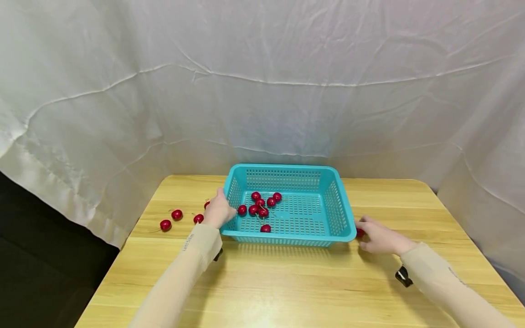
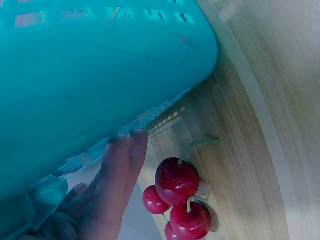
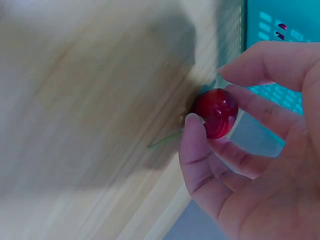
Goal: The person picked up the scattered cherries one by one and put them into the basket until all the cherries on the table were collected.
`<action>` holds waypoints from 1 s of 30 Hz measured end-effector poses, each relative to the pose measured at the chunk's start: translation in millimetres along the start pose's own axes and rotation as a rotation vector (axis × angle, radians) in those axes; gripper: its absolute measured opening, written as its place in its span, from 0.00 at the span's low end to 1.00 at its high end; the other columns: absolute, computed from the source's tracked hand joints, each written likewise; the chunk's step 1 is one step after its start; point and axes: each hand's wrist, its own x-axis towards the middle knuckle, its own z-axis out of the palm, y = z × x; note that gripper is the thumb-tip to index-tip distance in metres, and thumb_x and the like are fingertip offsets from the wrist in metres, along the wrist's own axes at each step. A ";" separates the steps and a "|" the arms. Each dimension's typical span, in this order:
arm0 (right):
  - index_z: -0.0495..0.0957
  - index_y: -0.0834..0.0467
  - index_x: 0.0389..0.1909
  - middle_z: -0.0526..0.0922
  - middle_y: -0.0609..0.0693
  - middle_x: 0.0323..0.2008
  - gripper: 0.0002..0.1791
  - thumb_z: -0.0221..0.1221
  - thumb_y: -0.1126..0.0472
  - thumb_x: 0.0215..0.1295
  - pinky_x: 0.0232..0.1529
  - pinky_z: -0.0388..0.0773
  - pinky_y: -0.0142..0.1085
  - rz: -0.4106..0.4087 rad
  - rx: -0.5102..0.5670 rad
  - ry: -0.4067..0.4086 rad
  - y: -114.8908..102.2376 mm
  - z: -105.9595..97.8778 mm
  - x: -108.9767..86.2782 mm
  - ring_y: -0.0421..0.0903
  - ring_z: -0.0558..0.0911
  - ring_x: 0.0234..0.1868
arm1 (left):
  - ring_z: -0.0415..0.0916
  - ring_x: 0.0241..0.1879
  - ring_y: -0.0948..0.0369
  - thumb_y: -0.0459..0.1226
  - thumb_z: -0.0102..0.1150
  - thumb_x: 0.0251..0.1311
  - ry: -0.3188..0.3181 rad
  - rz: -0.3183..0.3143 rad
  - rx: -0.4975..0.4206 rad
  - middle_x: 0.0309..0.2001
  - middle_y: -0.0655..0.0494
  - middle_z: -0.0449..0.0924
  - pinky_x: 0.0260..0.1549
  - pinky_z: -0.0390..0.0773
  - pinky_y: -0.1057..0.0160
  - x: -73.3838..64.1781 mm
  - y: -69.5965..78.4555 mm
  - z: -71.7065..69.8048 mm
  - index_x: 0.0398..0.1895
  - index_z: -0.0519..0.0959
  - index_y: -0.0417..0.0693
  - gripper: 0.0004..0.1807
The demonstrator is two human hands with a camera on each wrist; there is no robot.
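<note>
A turquoise plastic basket (image 1: 287,238) with latticed walls stands on the table, several red cherries (image 1: 253,210) lying toward the left of its floor. At its left rim, my left hand (image 1: 219,211) grips the side, fingers (image 2: 127,155) against the outer wall and thumb over the edge. Beyond the basket's right wall, my right hand (image 1: 381,237) holds one cherry (image 3: 217,114) between thumb and fingers, close over the tabletop. That cherry's thin green stem points away from the palm.
Several loose cherries (image 1: 177,215) with stems lie on the wooden table (image 1: 287,282) left of the basket, near my left hand. A pale cloth curtain (image 1: 287,114) hangs behind the table and along its sides. Something black (image 1: 45,255) fills the lower left.
</note>
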 end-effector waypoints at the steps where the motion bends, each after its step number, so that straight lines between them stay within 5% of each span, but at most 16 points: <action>1: 0.78 0.65 0.59 0.76 0.52 0.40 0.29 0.67 0.67 0.52 0.37 0.75 0.36 0.003 0.001 -0.002 1.4 0.4 -1.1 0.43 0.71 0.38 | 0.78 0.53 0.41 0.34 0.63 0.59 0.001 0.000 -0.004 0.62 0.35 0.73 0.53 0.81 0.36 -0.1 0.1 0.0 0.74 0.50 0.48 0.43; 17: 0.81 0.58 0.44 0.77 0.53 0.37 0.18 0.67 0.71 0.49 0.34 0.76 0.35 0.006 0.002 0.012 21.4 -0.4 -17.5 0.43 0.72 0.36 | 0.77 0.53 0.41 0.33 0.64 0.58 -0.006 -0.007 -0.009 0.63 0.35 0.73 0.52 0.81 0.36 0.5 0.9 -0.9 0.74 0.49 0.48 0.45; 30: 0.77 0.56 0.36 0.72 0.47 0.30 0.14 0.67 0.71 0.49 0.32 0.66 0.30 0.032 -0.013 0.039 24.0 4.4 -16.2 0.41 0.66 0.33 | 0.77 0.53 0.41 0.33 0.64 0.57 -0.015 -0.011 -0.008 0.63 0.35 0.72 0.52 0.81 0.35 -0.3 1.1 -1.9 0.76 0.48 0.47 0.47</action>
